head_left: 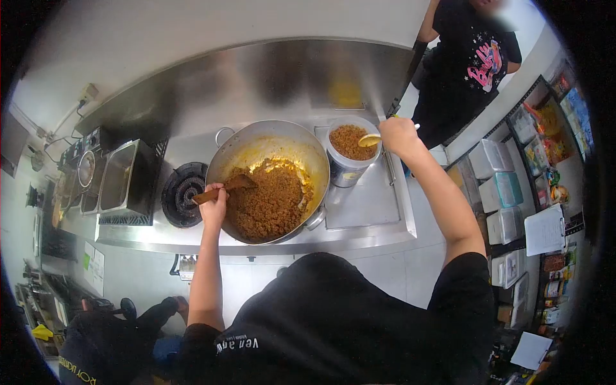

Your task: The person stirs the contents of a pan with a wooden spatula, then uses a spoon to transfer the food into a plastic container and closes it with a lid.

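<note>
A large metal pot [313, 151] stands on the steel counter, with brown minced food [269, 204] in it. My left hand [213, 200] is closed around a wooden spatula [241, 182], whose blade lies on the food near the pot's left side. To the right of the pot is a tall round tub [344, 178], filled with similar brown food [350, 141]. My right hand [399, 136] is closed on the handle of a ladle [370, 140]. The ladle's yellowish bowl is over the right part of the tub's opening.
A black burner [186, 194] is left of the pot, beside a steel fryer basin [120, 174]. One person [463, 70] stands beyond the counter at upper right, another [106, 346] is at lower left. Shelves with plastic containers [502, 191] line the right side.
</note>
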Tool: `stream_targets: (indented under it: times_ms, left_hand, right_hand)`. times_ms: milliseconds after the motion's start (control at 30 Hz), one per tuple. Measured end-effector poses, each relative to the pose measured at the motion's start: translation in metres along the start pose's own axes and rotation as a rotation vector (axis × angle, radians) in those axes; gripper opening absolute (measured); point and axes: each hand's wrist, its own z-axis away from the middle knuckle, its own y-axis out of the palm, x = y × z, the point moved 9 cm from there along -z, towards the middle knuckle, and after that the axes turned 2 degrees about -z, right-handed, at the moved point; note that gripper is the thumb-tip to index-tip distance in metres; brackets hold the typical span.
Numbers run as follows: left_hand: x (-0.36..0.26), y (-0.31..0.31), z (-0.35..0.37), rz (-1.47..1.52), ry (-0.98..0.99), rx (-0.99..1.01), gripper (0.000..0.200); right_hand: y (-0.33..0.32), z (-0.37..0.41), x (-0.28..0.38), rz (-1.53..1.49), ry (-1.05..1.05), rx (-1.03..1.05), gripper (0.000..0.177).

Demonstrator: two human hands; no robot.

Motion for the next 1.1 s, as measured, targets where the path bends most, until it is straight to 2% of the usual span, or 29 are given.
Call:
stream_targets:
  times_ms: [167,267,333,433,567,633,767,833,933,1100]
  left_hand:
    - [-0.010,-0.002,0.003,-0.045,-0.031,-0.009,0.015]
    - [-0.005,-0.001,0.001,0.044,-0.048,-0.008,0.015]
    - [-0.005,0.000,0.002,0.006,-0.036,0.008,0.014]
    - [0.005,0.001,-0.001,0.014,-0.024,-0.001,0.013]
    - [0.012,0.002,-0.002,0.029,-0.026,0.003,0.012]
    - [0.010,0.001,-0.002,0.009,-0.021,0.004,0.016]
    - [0.004,0.002,0.000,0.023,-0.048,0.006,0.015]
    - [0.001,0.000,0.000,-0.024,-0.023,-0.003,0.015]
    - [0.003,0.002,0.000,0.089,-0.029,0.007,0.014]
    - [-0.006,-0.001,0.000,0.005,-0.035,0.003,0.013]
  right_hand:
    - [0.012,-0.011,0.000,0.009,0.034,-0.005,0.014]
    - [0.013,-0.016,0.003,0.043,0.019,0.029,0.013]
    - [-0.003,-0.013,0.008,0.105,-0.062,-0.110,0.012]
    - [-0.009,-0.014,0.019,0.170,-0.186,-0.191,0.012]
    - [0.009,-0.023,0.015,0.215,-0.176,-0.188,0.011]
    - [0.020,-0.024,0.014,0.217,-0.205,-0.093,0.011]
    - [0.005,-0.024,0.008,0.251,-0.177,-0.145,0.012]
    - [0.002,-0.021,0.018,0.242,-0.230,-0.165,0.012]
    - [0.021,-0.025,0.019,0.226,-0.251,-0.109,0.012]
    - [0.005,-0.018,0.010,0.194,-0.190,-0.111,0.012]
